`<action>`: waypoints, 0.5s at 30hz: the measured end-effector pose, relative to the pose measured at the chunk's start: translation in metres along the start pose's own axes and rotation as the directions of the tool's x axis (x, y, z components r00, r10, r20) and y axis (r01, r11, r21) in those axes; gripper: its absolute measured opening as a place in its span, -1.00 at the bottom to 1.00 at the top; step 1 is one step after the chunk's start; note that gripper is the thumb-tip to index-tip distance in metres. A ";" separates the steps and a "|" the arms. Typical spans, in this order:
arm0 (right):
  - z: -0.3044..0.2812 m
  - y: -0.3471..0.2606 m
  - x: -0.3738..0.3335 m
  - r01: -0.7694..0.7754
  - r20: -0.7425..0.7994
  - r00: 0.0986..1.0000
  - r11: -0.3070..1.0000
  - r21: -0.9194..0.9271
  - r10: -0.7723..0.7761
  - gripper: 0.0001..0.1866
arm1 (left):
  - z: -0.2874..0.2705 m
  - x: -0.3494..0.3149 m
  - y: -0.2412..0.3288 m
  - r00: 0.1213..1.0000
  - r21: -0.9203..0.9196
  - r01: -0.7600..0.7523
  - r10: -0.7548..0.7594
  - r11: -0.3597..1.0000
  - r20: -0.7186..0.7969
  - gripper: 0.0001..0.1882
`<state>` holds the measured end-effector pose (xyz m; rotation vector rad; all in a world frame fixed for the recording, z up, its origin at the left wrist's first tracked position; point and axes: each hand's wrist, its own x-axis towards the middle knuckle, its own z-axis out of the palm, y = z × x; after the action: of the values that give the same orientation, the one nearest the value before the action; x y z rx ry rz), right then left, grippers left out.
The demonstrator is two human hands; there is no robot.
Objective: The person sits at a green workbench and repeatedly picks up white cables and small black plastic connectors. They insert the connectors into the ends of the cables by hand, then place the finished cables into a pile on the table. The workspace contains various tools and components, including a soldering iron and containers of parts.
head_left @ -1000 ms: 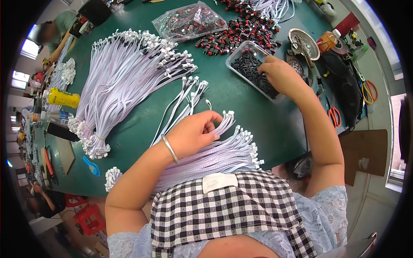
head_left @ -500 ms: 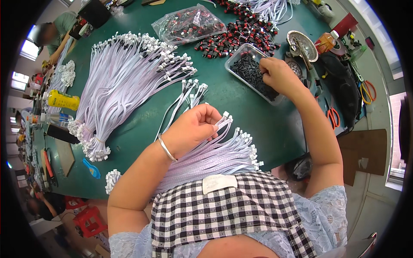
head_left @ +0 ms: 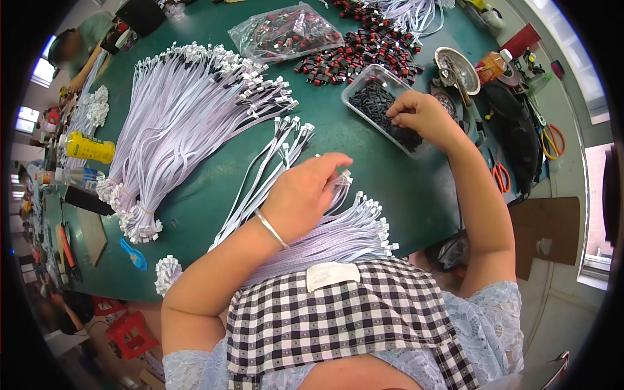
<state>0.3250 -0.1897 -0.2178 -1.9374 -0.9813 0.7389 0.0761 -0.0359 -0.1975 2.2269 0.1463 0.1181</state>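
My left hand (head_left: 303, 198), with a silver bangle at the wrist, is over a near pile of flat white ribbon cables (head_left: 344, 233) with white plugs. Its forefinger reaches out to the right, and the other fingers curl round a cable whose plug (head_left: 345, 177) peeks out beneath them; the grip is partly hidden. At the clear plastic tray (head_left: 365, 121), my right hand (head_left: 422, 118) has its thumb and fingertips pinched together above short black tube pieces (head_left: 374, 99). Whatever lies between those fingertips is too small to make out. A few separate cables (head_left: 265, 156) lie beyond my left hand.
A large fan of ribbon cables (head_left: 188, 117) lies at the left. Behind the tray are red-and-black connectors (head_left: 364, 55) and a clear bag (head_left: 286, 32) of them. A metal dish (head_left: 457, 68) and orange-handled scissors (head_left: 500, 177) are at the right. Another person (head_left: 81, 49) sits far left.
My left hand has moved right and turned, its back now upward and its forefinger stretched out. The right hand has shifted slightly down, staying over the tray with fingers pinched.
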 end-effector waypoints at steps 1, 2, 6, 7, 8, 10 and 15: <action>0.000 0.001 0.000 0.083 0.003 0.996 0.992 -0.091 -0.084 -0.82 | -0.001 0.001 0.005 0.994 -0.113 0.095 -0.088 0.989 0.059 -0.72; 0.000 0.001 -0.001 0.165 0.012 0.986 0.970 -0.181 -0.165 -0.83 | 0.000 0.000 0.002 0.979 -0.337 0.195 -0.164 0.921 0.119 -0.72; 0.011 -0.025 -0.005 0.066 -0.075 0.993 0.951 -0.303 -0.093 -0.86 | -0.010 -0.004 -0.002 0.888 -0.708 0.458 -0.315 0.537 0.335 -0.72; 0.013 -0.024 -0.004 0.103 -0.087 0.984 0.887 -0.450 -0.158 -0.84 | -0.015 -0.004 0.000 0.867 -0.713 0.496 -0.339 0.496 0.367 -0.72; 0.015 -0.023 -0.003 0.132 -0.087 0.971 0.800 -0.586 -0.225 -0.82 | -0.015 -0.005 -0.001 0.857 -0.705 0.510 -0.361 0.493 0.367 -0.74; 0.016 -0.020 -0.001 0.156 -0.046 0.959 0.658 -0.736 -0.280 -0.81 | -0.015 -0.003 -0.006 0.898 -0.704 0.436 -0.318 0.561 0.302 -0.80; 0.021 -0.006 -0.001 0.216 0.089 0.962 0.519 -0.827 -0.258 -0.93 | -0.019 0.000 -0.005 0.918 -0.744 0.394 -0.270 0.539 0.291 -0.88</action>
<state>0.3057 -0.1798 -0.2230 -2.5004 -1.7531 -0.0034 0.0728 -0.0180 -0.1897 1.2531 0.3653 -0.1698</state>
